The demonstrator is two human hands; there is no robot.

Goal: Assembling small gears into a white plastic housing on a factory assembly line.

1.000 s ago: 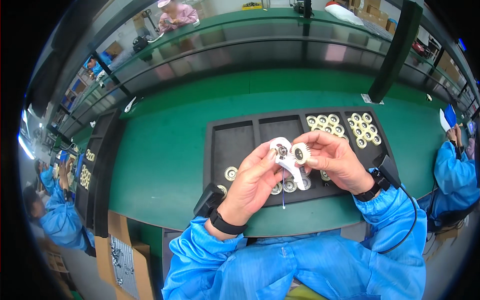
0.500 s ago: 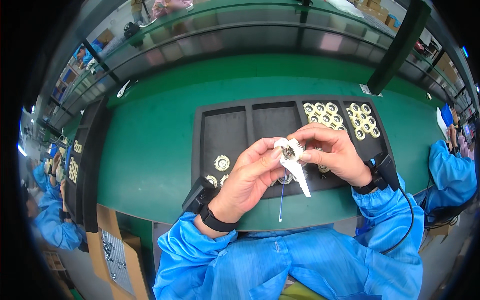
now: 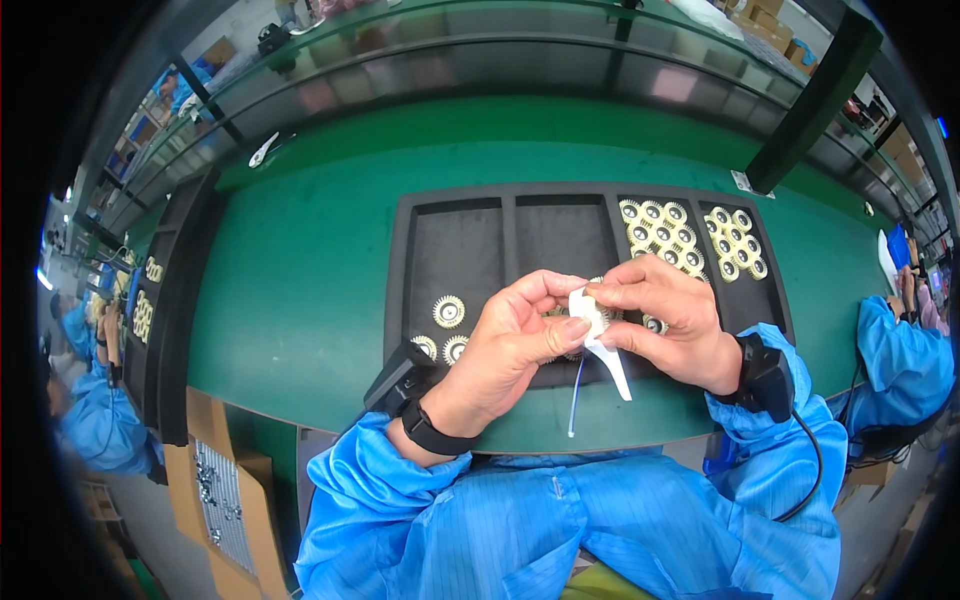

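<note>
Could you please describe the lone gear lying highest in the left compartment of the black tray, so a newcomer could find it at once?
Start at the long black tray on the green table and go to its leftmost compartment. There, above the left hand, lies a pale toothed gear. It lies alone, higher than the two gears near the tray's front edge.

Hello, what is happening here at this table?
A person in blue sleeves holds a small white part with both hands, the left hand and the right hand pinching it together above a black tray. A white strip and a thin blue wire hang from it. The tray's right compartments hold many pale gears; a few loose gears lie at its left. The tray sits on a green table.
</note>
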